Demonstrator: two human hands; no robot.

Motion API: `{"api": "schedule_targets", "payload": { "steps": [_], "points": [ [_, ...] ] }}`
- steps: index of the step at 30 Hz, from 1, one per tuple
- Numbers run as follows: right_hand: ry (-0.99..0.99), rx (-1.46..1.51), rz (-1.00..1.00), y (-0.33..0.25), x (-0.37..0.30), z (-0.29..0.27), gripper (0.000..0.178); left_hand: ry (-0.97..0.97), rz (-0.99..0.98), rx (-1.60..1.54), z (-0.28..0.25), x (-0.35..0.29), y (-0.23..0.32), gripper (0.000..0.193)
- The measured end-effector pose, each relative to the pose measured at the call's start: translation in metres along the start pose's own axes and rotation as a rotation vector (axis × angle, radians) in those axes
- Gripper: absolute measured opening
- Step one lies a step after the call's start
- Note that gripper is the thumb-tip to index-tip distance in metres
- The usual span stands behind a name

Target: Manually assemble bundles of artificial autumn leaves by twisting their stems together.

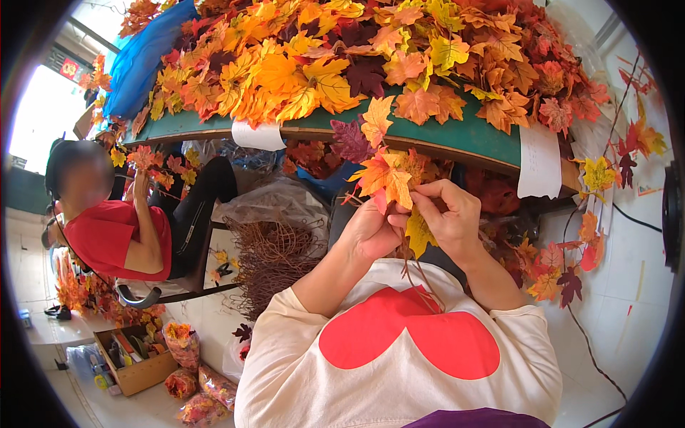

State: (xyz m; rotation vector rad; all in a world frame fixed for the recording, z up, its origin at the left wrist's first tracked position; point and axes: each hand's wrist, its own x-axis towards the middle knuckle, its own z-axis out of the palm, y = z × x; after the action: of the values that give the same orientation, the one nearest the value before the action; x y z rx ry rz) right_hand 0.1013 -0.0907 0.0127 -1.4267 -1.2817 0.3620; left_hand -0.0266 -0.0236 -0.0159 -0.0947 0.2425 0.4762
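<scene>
My left hand (371, 232) and my right hand (449, 214) meet just below the green table's edge (457, 139), both closed on a brown wire branch with orange and yellow fake maple leaves (389, 178). A yellow leaf (419, 234) hangs between my hands. The branch's thin brown stem (421, 282) trails down over my cream shirt with its red heart.
A big heap of orange, yellow and dark red leaves (342, 57) covers the table. A person in red (118, 235) sits at left handling leaves. A bundle of brown wire stems (275, 260) lies below the table. A cardboard box (135, 360) and bags of leaves (185, 342) stand on the floor.
</scene>
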Motion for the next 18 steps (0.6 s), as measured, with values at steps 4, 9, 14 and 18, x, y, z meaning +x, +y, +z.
{"api": "schedule_targets", "payload": {
  "steps": [4,9,14,18],
  "points": [
    [0.004,0.000,0.015,-0.001,0.001,0.001,0.009,-0.019,-0.015,0.027,0.000,0.000,-0.001,0.017],
    [0.005,-0.040,-0.013,-0.007,0.003,-0.001,0.010,0.092,0.101,0.174,0.007,-0.001,-0.007,0.018],
    [0.002,-0.105,-0.056,-0.006,0.002,-0.004,0.011,0.231,0.207,0.334,0.015,-0.002,-0.014,0.021],
    [0.008,-0.087,-0.083,-0.005,0.001,-0.004,0.012,0.226,0.186,0.297,0.007,-0.002,-0.014,0.020]
  ]
}}
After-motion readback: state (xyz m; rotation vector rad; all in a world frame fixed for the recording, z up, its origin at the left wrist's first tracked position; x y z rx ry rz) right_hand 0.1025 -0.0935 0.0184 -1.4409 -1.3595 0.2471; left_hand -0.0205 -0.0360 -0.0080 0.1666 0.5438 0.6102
